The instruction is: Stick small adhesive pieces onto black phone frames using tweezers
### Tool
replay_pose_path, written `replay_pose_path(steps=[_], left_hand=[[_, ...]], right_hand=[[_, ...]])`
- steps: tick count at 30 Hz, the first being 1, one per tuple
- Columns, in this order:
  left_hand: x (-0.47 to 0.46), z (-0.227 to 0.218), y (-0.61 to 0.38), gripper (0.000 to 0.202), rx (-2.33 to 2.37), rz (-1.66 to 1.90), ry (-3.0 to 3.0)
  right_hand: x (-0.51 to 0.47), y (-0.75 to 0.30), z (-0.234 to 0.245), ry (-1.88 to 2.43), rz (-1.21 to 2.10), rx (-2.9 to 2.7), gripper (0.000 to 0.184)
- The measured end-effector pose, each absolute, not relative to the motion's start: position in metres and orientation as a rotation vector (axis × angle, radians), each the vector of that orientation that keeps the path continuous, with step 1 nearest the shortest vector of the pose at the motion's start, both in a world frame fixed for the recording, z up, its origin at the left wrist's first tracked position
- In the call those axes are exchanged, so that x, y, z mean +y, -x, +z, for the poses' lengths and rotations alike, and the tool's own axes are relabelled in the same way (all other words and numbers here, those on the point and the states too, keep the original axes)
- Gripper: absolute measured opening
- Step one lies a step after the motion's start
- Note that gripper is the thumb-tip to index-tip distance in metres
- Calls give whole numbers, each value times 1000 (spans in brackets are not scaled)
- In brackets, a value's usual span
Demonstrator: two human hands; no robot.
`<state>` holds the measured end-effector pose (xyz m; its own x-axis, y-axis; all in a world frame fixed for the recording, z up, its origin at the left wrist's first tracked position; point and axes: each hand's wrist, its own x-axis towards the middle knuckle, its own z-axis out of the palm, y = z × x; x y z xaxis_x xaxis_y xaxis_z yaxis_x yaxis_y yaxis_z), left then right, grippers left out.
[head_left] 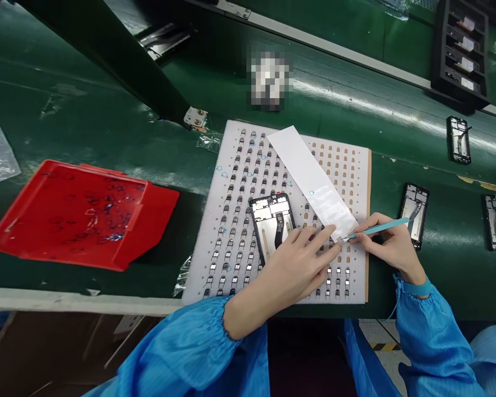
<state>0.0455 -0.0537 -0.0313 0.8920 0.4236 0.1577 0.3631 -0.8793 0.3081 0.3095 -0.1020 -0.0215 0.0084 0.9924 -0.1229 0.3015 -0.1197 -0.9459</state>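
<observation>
A white foam board (pixel 206 220) with rows of small dark metal parts lies in front of me. Slanting across it is a white paper strip (pixel 312 176). My right hand (pixel 391 242) is closed around blue tweezers (pixel 380 227), whose tips are at the strip's lower end. Stretched over the board, my left hand (pixel 300 262) has its fingers apart, with the fingertips by that same end of the strip. An open phone frame (pixel 271 223) with a black flex cable rests on the board, its lower part hidden by my left hand.
Left of the board sits a red bin (pixel 66 215) with small blue scraps inside. More phone frames, including one by my right hand (pixel 415 212), lie on the green bench (pixel 442 275). A black compartment tray (pixel 461 55) stands at the back right. A green post (pixel 119 60) slants down behind the board.
</observation>
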Motion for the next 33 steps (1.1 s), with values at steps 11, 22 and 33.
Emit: replay_pose_path(steps=[11,22,33], left_hand=[[-55,-33,-45,43,601,330,-2783],[-55,-31,-46,40,621,370,-2666],[-55,-28,-42,14,697,888,-2617]], right_hand=[[-113,-312,-26,1535,1048,-1419,5],[-110,-318,-33,1466,960,-1453,3],[-117,-284,3,1439,718,-1201,8]])
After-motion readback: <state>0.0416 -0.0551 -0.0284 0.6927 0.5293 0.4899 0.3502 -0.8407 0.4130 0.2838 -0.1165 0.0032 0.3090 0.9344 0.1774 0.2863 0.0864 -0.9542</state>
